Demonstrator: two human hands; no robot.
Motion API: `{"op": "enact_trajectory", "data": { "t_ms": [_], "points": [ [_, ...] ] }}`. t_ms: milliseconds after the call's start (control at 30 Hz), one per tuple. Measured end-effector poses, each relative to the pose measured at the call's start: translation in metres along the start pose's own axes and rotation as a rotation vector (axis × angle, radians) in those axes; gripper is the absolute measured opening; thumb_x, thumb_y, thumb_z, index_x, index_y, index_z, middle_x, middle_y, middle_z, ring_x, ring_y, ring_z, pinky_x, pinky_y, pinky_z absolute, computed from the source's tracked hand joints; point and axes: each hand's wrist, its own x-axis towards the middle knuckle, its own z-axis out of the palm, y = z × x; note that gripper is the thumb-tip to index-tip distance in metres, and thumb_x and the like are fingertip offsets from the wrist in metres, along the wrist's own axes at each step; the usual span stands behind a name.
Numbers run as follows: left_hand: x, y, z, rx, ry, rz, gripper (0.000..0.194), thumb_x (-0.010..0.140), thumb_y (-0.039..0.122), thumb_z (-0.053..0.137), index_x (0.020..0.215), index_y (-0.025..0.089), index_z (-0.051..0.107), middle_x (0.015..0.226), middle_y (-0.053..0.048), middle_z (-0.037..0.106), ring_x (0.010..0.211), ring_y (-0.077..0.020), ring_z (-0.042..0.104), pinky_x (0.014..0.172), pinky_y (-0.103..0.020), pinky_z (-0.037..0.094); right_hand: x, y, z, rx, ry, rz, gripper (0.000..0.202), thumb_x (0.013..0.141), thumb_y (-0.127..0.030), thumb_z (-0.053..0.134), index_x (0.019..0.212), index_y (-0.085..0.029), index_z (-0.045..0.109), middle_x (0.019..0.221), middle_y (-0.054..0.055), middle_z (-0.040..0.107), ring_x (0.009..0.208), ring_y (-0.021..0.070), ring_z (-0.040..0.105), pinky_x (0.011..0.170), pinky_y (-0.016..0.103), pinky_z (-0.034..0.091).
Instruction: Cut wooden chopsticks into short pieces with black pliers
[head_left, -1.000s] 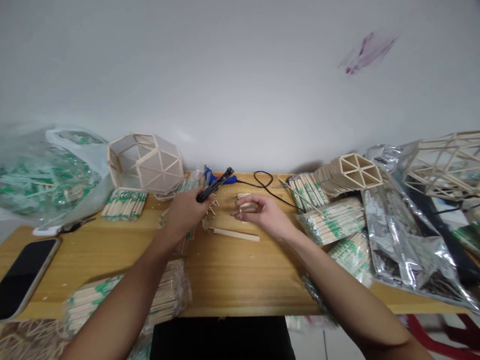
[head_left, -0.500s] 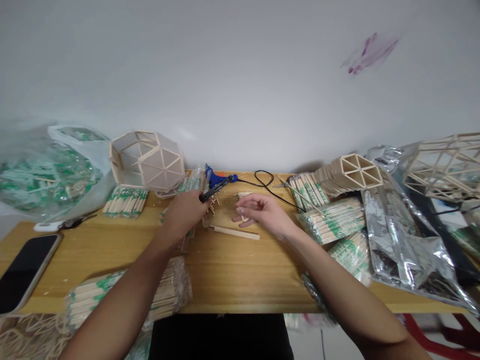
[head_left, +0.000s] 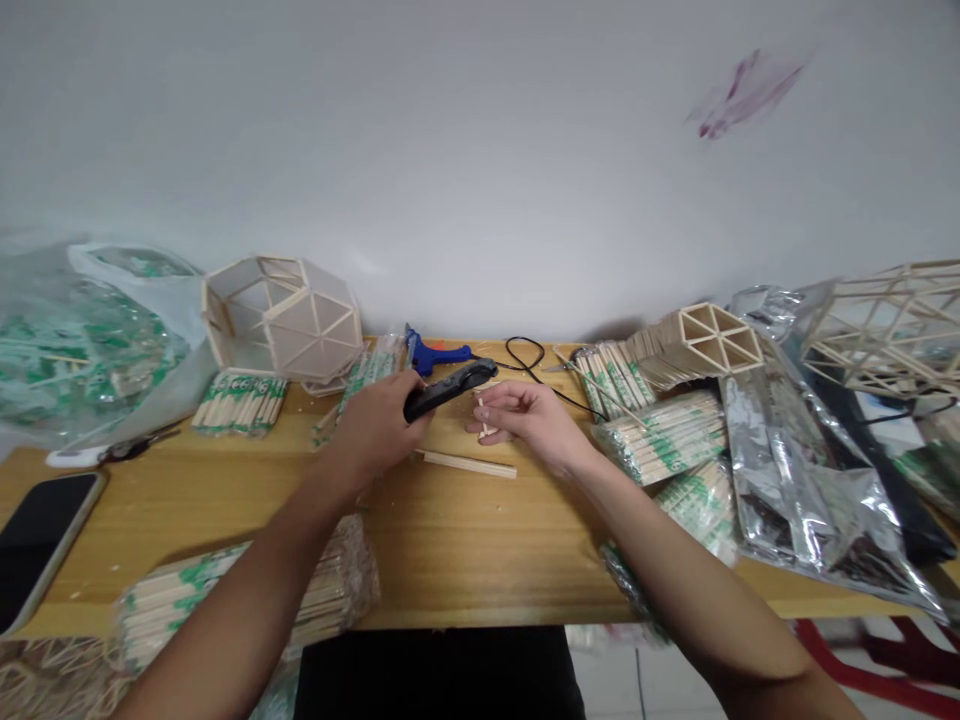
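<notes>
My left hand (head_left: 384, 425) is closed around a long black hand tool (head_left: 450, 388), whose far end points right and slightly up; its exact kind is not clear. Between the fingertips of my right hand (head_left: 529, 422) is a short pale wooden stick piece (head_left: 482, 418), held upright just beyond the tool's tip. Below both hands, a few thin wooden sticks (head_left: 469, 464) lie side by side on the wooden table (head_left: 480, 550). Behind the tool rests a blue glue gun (head_left: 439, 355) with a black cord.
Stick frames stand at left (head_left: 289, 320) and right (head_left: 720, 340). Wrapped chopstick packs (head_left: 664, 435) lie on both sides, with a silver bag (head_left: 817, 500) at right. A phone (head_left: 49, 540) and a plastic bag of wrappers (head_left: 90, 340) are at left.
My left hand has turned and brought the black tool right, closer to my right hand. My right hand has barely moved; the stick piece now shows more clearly in its fingers.
</notes>
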Motion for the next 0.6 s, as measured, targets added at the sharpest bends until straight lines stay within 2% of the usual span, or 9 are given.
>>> {"op": "enact_trajectory", "data": {
  "t_ms": [133,333,600],
  "points": [
    [-0.0015,0.0020,0.0000,0.031,-0.024,0.037,0.024,0.088,0.035,0.053,0.104,0.019,0.063,0.108,-0.010,0.072,0.093,-0.0281,0.068,0.077,-0.036,0.046,0.0010,-0.0017,-0.0010,0.049,0.014,0.004,0.038,0.061,-0.036,0.097,0.085,-0.018,0.073,0.079,0.000,0.076,0.074,0.0195,0.077,0.063,0.030,0.065],
    [-0.0020,0.0039,-0.0002,0.071,-0.073,0.017,0.027,0.090,0.035,0.052,0.110,0.020,0.061,0.113,-0.011,0.071,0.096,-0.0290,0.068,0.079,-0.037,0.047,0.0033,0.0008,-0.0036,0.076,0.024,-0.025,0.035,0.062,-0.036,0.096,0.083,-0.018,0.075,0.081,0.001,0.078,0.074,0.0175,0.077,0.067,0.029,0.065],
    [-0.0040,0.0080,-0.0008,0.125,-0.082,0.007,0.026,0.090,0.035,0.053,0.110,0.020,0.060,0.110,-0.011,0.070,0.096,-0.0294,0.068,0.077,-0.037,0.047,0.0036,0.0020,-0.0035,0.060,0.018,-0.049,0.032,0.063,-0.035,0.095,0.084,-0.019,0.078,0.078,0.001,0.078,0.073,0.0174,0.077,0.068,0.029,0.065]
  ]
}}
